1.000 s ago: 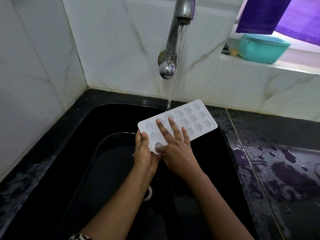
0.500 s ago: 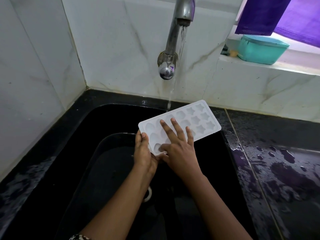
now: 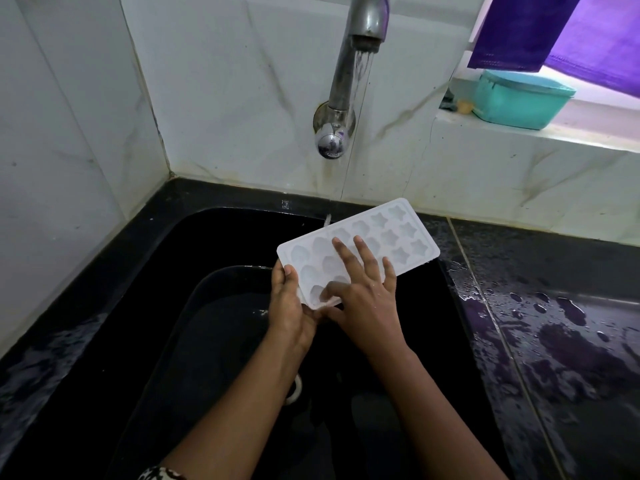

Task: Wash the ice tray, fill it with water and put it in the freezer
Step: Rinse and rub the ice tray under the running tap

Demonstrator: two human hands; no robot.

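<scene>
— Where's the tray?
— The ice tray (image 3: 367, 230) is over the black sink (image 3: 194, 244), cups up, its long axis running from my left hand (image 3: 287, 303) away to the right. The tap's stream (image 3: 361, 69) hits its far edge.
— And your hands?
— The left grips the near-left corner, thumb (image 3: 289, 273) on top. My right hand (image 3: 367, 303) lies flat on top, fingers (image 3: 346, 258) straight and spread, gripping nothing. The star cups (image 3: 403, 233) lie beyond those fingertips, so I'd slide the right hand outward next.

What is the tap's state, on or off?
On: a thin stream of water runs from the tap down toward the far edge of the ice tray.
</scene>
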